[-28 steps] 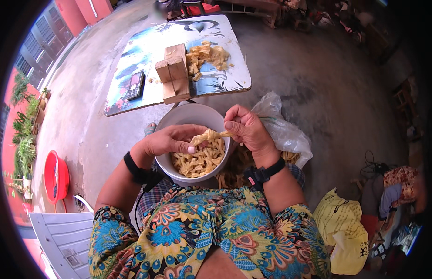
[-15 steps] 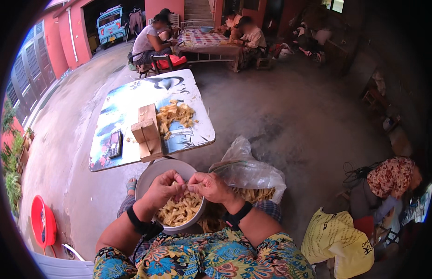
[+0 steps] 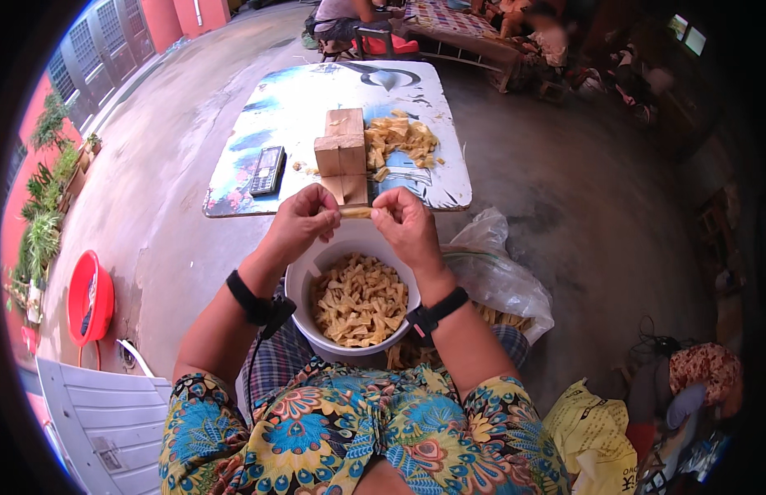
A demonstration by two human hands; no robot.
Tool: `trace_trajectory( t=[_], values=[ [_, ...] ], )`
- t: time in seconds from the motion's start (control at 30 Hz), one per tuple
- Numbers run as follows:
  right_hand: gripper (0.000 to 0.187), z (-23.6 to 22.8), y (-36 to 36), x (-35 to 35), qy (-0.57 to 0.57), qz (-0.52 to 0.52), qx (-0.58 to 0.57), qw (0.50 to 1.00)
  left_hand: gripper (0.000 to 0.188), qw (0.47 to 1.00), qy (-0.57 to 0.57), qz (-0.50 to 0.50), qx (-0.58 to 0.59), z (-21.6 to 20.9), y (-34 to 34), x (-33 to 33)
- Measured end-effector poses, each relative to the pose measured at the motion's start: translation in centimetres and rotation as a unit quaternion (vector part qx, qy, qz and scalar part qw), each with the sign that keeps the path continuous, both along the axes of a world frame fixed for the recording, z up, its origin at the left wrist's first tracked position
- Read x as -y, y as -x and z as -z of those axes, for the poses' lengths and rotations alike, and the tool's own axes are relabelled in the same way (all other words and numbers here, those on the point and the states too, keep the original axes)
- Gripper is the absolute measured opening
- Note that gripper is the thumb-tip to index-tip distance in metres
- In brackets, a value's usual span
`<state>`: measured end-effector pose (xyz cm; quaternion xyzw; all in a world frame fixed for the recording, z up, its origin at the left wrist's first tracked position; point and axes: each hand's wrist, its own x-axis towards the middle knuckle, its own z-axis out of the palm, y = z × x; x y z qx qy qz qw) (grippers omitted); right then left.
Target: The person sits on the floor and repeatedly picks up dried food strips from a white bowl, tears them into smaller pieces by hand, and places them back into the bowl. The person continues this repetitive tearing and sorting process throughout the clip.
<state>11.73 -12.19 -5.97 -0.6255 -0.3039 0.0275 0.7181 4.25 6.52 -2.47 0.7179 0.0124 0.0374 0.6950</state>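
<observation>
My left hand (image 3: pixel 306 219) and my right hand (image 3: pixel 408 231) pinch the two ends of a yellowish-tan strip (image 3: pixel 356 212). It is drawn straight between them, just in front of the table's near edge. Below them a pale round tub (image 3: pixel 294 290) sits at my lap, holding many small twisted pieces (image 3: pixel 360 304) of the same colour. Behind the hands stands a stepped wooden block (image 3: pixel 340 155) on a white printed table (image 3: pixel 276 99). A heap of flat tan strips (image 3: pixel 402 142) lies to its right.
A keypad phone (image 3: pixel 268 170) lies left of the block. Right of the tub is a clear plastic bag (image 3: pixel 503 285) with more tan pieces. A red basin (image 3: pixel 92 297) stands at left, a yellow bag (image 3: pixel 593 433) at lower right. Other people sit at a far table (image 3: pixel 457 25).
Both hands have moved forward from above the tub to the table's edge and drawn apart, showing the strip between them. My view has shifted, so the table appears farther right.
</observation>
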Motion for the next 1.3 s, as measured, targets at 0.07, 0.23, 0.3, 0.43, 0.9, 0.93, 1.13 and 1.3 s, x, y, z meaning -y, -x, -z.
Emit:
trace_trajectory(
  t=[0.07,0.23,0.3,0.43,0.9,0.93,1.13,1.3],
  values=[
    [0.008,-0.7,-0.8,-2.3,0.006,0.042,0.022,0.999,0.008,0.998,0.008,-0.039,0.044,0.9,-1.6,-1.5],
    [0.007,0.1,-2.9,-5.8,0.0,0.112,0.047,0.993,0.009,0.991,0.075,-0.093,0.058,2.3,-4.1,-2.5],
    [0.006,1.0,-3.6,-6.4,0.02,0.141,0.06,0.988,0.01,0.991,0.037,-0.115,0.065,3.5,-4.9,-2.3],
    [0.001,2.3,-4.2,-5.0,0.167,0.207,0.127,0.956,0.005,0.949,-0.198,-0.229,0.092,6.6,-5.6,-2.8],
    [0.033,4.7,1.2,3.4,-0.221,-0.28,-0.424,0.832,0.063,0.871,0.461,0.119,-0.121,6.5,4.3,-1.7],
    [0.032,4.9,1.3,3.6,-0.205,-0.275,-0.419,0.841,0.063,0.87,0.463,0.12,-0.123,6.8,4.3,-1.6],
    [0.035,6.5,0.7,6.4,0.074,-0.117,-0.283,0.949,0.051,0.863,0.465,0.114,-0.163,10.1,4.2,-1.4],
    [0.02,7.0,-0.4,15.8,0.068,0.011,-0.345,0.936,0.027,0.92,0.318,0.033,-0.225,14.4,3.7,-1.8]
  ],
)
